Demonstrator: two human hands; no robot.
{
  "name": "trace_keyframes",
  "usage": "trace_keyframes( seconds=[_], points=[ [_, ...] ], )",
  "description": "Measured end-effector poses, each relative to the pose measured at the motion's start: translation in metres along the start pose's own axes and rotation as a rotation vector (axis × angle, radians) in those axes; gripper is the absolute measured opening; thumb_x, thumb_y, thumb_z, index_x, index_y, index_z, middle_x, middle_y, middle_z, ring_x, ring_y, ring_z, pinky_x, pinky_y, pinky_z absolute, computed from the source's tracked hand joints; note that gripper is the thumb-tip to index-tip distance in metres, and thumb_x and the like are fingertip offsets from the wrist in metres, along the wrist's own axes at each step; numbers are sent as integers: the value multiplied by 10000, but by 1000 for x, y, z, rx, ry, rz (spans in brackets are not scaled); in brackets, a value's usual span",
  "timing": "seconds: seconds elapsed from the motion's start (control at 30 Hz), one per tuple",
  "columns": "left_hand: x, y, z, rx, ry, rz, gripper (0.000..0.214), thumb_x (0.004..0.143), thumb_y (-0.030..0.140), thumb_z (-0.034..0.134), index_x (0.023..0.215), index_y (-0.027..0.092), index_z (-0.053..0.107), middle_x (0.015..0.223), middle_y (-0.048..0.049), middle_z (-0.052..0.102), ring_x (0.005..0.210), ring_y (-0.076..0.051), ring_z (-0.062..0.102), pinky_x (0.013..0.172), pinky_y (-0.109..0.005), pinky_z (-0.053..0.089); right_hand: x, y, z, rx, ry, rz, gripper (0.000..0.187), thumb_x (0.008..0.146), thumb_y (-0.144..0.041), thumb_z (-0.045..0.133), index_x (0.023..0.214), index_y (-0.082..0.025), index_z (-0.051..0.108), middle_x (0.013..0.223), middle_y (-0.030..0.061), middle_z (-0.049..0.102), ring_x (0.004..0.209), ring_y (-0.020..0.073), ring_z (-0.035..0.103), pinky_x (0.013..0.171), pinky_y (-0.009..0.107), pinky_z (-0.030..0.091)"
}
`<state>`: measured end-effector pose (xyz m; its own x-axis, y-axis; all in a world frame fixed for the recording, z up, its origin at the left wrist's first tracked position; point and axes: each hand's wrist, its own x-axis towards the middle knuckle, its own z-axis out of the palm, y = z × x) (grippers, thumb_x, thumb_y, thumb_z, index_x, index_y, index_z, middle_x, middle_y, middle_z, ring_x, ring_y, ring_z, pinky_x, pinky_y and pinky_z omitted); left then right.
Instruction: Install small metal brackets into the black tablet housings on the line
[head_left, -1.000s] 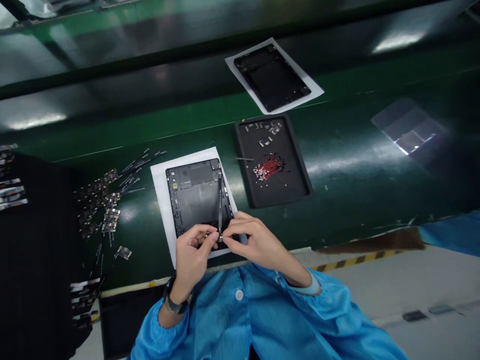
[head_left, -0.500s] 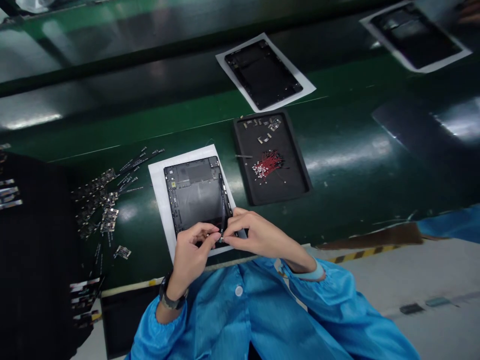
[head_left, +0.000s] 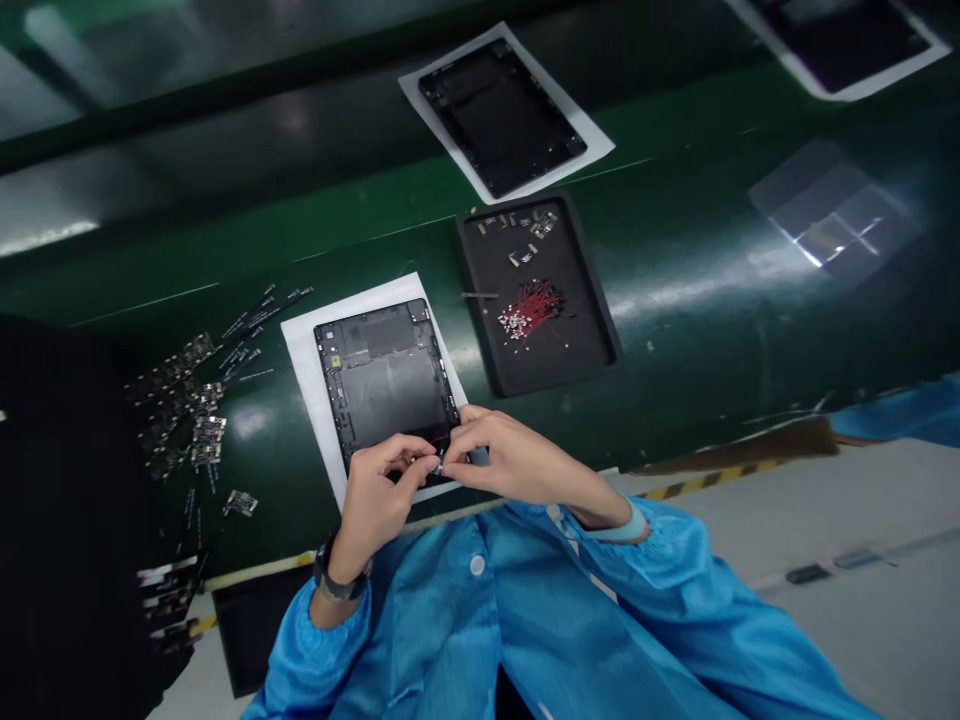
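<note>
A black tablet housing [head_left: 390,385] lies inner side up on a white sheet [head_left: 306,385] in front of me. My left hand [head_left: 381,492] is closed in a pinch at its lower edge, thumb against forefinger. Close beside it, my right hand [head_left: 501,455] pinches at the lower right corner. Between the two sets of fingertips is a tiny electronic part [head_left: 436,466], too small and too covered to name. Fine wire-like lines show just above the fingertips. The fingers hide the housing's lower right corner.
A black tray [head_left: 551,365] holds red-wired parts [head_left: 531,310] and small boards. Circuit boards with ribbon cables [head_left: 208,438] are piled left. Another housing [head_left: 502,120] on paper lies behind, a third dark panel [head_left: 840,40] far right. Clear plastic film [head_left: 840,215] lies right.
The long dark strip along the housing's right side no longer shows there. Both hands stay pinched at the same corner. The camera view has shifted a little.
</note>
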<state>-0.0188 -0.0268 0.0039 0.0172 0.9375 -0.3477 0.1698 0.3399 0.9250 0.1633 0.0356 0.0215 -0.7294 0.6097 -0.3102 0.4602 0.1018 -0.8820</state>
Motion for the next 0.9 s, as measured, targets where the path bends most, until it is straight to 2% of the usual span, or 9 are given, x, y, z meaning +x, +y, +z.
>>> trace_keyframes(
  seconds=[0.27, 0.63, 0.9],
  points=[
    [1, -3, 2, -129, 21, -79, 80, 773, 231, 705, 771, 153, 686, 588, 12, 660, 494, -94, 592, 484, -176, 487, -3, 9, 6, 51, 74, 19, 114, 871, -129, 678, 817, -174, 769, 719, 26, 686, 783, 182, 514, 686, 276, 375],
    [-1, 0, 6, -163, 16, -87, 81, 755, 215, 704, 721, 146, 677, 515, 19, 619, 456, -88, 559, 477, -178, 471, -4, 12, 7, 79, 78, -39, 161, 859, -87, 674, 761, -184, 758, 706, 17, 706, 762, 180, 518, 705, 286, 397],
    [-1, -6, 9, -139, 23, -79, 86, 777, 231, 699, 736, 157, 681, 536, 17, 634, 472, -101, 578, 490, -195, 485, -1, 14, 9, 73, 83, -45, 179, 864, -93, 649, 752, -184, 754, 715, 22, 716, 757, 177, 537, 704, 288, 415]
  ],
)
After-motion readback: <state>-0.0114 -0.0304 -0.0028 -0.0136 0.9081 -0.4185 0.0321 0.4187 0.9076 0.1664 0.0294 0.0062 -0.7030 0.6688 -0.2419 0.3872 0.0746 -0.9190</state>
